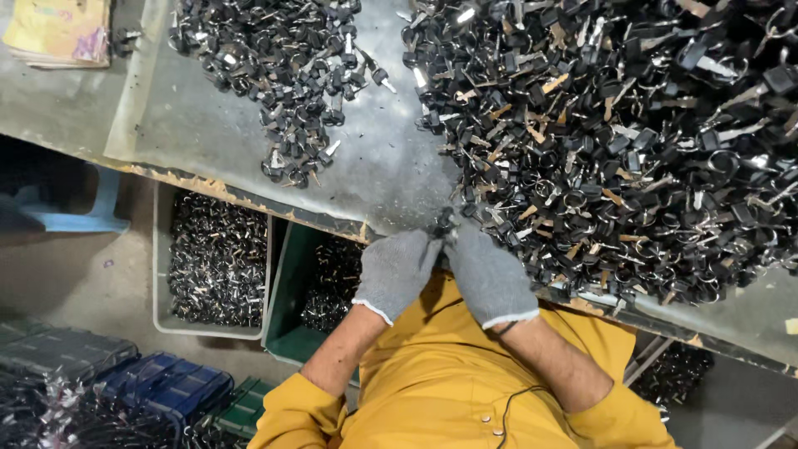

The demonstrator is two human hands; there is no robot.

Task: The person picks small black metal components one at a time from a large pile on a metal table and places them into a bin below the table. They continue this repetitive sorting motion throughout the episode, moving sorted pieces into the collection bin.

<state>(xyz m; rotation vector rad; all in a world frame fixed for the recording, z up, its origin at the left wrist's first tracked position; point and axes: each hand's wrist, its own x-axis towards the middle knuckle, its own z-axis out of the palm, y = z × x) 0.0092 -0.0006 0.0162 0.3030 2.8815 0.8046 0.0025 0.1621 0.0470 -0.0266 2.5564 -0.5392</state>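
we note a worn grey worktable with a chipped edge. below its edge the floor is bare dusty concrete. left of the table, under its corner, a pale blue stool stands in shadow. lighting is dim, cool, overhead.

Both hands wear speckled grey knitted gloves with white cuffs, the left hand and the right hand, above mustard-yellow sleeves. Beyond them, the dull grey metal table carries a big heap of black-headed silver keys, flecked with tan tags. Left of that heap lies a smaller black-and-silver key pile. Below the table stand a pale grey plastic bin and a green plastic bin.
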